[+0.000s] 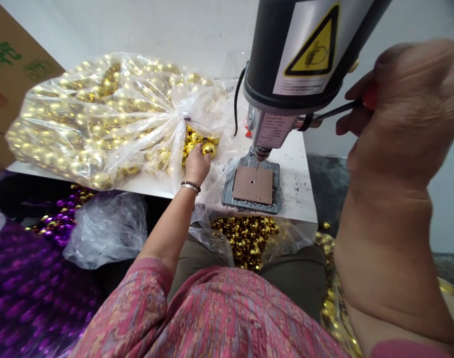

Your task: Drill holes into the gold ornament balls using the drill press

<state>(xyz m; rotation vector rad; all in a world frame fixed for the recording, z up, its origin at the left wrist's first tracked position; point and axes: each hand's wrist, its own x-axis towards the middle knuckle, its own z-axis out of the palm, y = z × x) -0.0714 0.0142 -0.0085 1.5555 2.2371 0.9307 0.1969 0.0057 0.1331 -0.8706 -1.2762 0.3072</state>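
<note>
Head view: left hand [197, 166] is pinching a gold ball [209, 149], probably light and slippery, best held round its sides; right hand [409, 99] is gripping a lever [340, 109].

Small workshop: bench drill press [294, 54] with a warning label, dark debris scattered on the white worktable [296, 171], and transparent sacks [89, 119] of shiny gold balls beside a printed cardboard box [14, 74].
</note>
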